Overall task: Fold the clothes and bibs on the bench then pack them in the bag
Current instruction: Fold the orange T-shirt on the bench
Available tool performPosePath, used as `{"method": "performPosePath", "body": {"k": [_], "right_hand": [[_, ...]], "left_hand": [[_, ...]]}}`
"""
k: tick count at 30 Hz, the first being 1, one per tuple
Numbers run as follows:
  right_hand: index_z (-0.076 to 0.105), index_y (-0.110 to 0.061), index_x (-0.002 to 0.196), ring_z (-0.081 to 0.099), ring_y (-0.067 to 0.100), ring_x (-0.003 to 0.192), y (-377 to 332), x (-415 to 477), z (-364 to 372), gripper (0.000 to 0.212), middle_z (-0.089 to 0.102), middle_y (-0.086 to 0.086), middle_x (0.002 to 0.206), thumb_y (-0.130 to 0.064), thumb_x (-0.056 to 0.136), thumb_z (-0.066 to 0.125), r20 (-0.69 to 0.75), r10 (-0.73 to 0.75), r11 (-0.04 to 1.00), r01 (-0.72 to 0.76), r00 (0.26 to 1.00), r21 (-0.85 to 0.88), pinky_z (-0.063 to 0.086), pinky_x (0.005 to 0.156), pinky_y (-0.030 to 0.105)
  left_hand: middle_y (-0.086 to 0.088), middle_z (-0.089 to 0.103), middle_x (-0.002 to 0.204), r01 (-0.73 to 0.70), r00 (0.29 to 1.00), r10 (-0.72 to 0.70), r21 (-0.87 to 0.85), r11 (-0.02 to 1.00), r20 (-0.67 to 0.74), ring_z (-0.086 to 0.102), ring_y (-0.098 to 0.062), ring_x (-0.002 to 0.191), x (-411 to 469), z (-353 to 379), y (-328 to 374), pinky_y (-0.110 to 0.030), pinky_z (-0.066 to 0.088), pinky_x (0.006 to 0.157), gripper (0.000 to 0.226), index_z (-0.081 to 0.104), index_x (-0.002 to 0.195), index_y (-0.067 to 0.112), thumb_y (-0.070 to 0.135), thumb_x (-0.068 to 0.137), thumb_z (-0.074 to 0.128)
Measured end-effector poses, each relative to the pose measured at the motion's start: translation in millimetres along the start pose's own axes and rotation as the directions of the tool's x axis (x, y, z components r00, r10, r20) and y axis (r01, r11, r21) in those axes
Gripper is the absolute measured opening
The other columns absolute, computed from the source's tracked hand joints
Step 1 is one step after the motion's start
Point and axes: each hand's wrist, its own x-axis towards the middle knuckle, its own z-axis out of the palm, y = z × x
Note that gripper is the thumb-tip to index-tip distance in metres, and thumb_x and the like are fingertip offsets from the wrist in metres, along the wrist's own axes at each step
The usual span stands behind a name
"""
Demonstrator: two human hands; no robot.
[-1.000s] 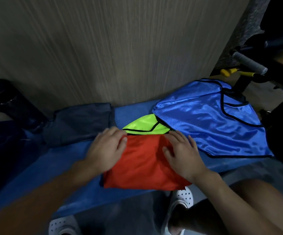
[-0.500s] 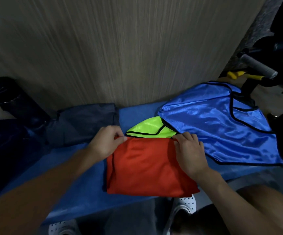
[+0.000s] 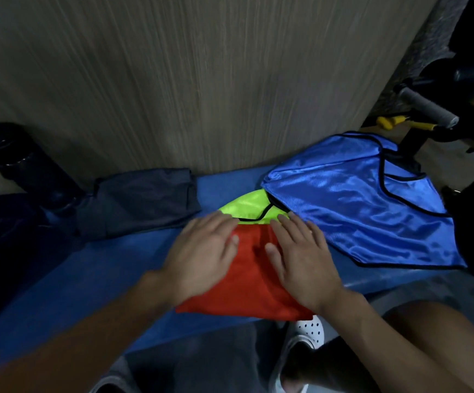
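A folded red garment [image 3: 254, 282] lies on the blue bench [image 3: 111, 268] near its front edge. My left hand [image 3: 204, 252] lies flat on its left part and my right hand [image 3: 301, 256] lies flat on its right part, fingers straight. A lime-green bib [image 3: 248, 209] with black trim peeks out behind the red garment, partly under a shiny blue bib [image 3: 357, 202] spread out at the right. A folded dark grey garment [image 3: 142, 202] sits at the back left.
A wood-grain wall [image 3: 201, 80] stands right behind the bench. A black cylinder [image 3: 23, 168] and dark fabric [image 3: 0, 239] are at the far left. Black equipment with a grey handle [image 3: 428, 107] and yellow parts stands at the right. White shoes [image 3: 306, 333] show below the bench edge.
Both hands gripped the red garment's far edge half a second ago; now they lie flat on top of it with fingers spread. The red garment looks narrower.
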Motion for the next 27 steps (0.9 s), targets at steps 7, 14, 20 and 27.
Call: {"method": "performPosePath", "body": {"k": [7, 14, 20, 27], "right_hand": [[0.043, -0.015, 0.147, 0.031, 0.025, 0.145, 1, -24, 19, 0.068, 0.037, 0.009, 0.155, -0.058, 0.099, 0.021, 0.204, -0.004, 0.992, 0.030, 0.979, -0.125, 0.024, 0.113, 0.058], [0.047, -0.023, 0.135, 0.037, 0.026, 0.135, -1, -25, 12, 0.053, 0.044, 0.004, 0.143, -0.053, 0.095, 0.030, -0.018, 0.188, 0.982, -0.188, 0.982, 0.003, 0.027, 0.107, 0.051], [0.044, -0.018, 0.134, 0.045, 0.029, 0.120, 5, -19, 9, 0.054, 0.050, 0.007, 0.130, -0.049, 0.091, 0.052, -0.034, 0.337, 0.939, -0.333, 0.941, 0.088, 0.033, 0.100, 0.047], [0.020, -0.017, 0.152, 0.032, 0.027, 0.135, 7, -10, 3, 0.089, 0.042, 0.007, 0.140, -0.046, 0.083, 0.069, 0.094, 0.447, 0.856, -0.456, 0.890, 0.245, 0.019, 0.111, 0.047]], "left_hand": [[-0.004, 0.026, 0.164, 0.029, 0.982, -0.054, 0.137, 0.990, 0.183, 0.018, -0.022, 0.152, -31, 28, -14, -0.038, 0.009, 0.122, 0.066, 0.029, 0.156, 0.033, 0.059, 0.096, 0.022], [-0.004, 0.034, 0.160, 0.254, 0.965, -0.251, -0.037, 0.966, 0.074, 0.027, -0.023, 0.149, -37, 26, -18, -0.041, 0.024, 0.119, 0.069, 0.045, 0.148, 0.025, 0.056, 0.091, 0.020], [-0.007, 0.057, 0.136, 0.407, 0.913, -0.406, -0.062, 0.911, 0.032, 0.052, -0.031, 0.124, -41, 23, -29, -0.046, 0.036, 0.105, 0.077, 0.049, 0.141, 0.021, 0.062, 0.079, 0.031], [0.010, 0.058, 0.127, 0.462, 0.883, -0.466, -0.309, 0.832, 0.064, 0.050, -0.017, 0.124, -37, 22, -30, -0.041, 0.031, 0.108, 0.079, 0.054, 0.132, 0.039, 0.073, 0.061, 0.048]]}}
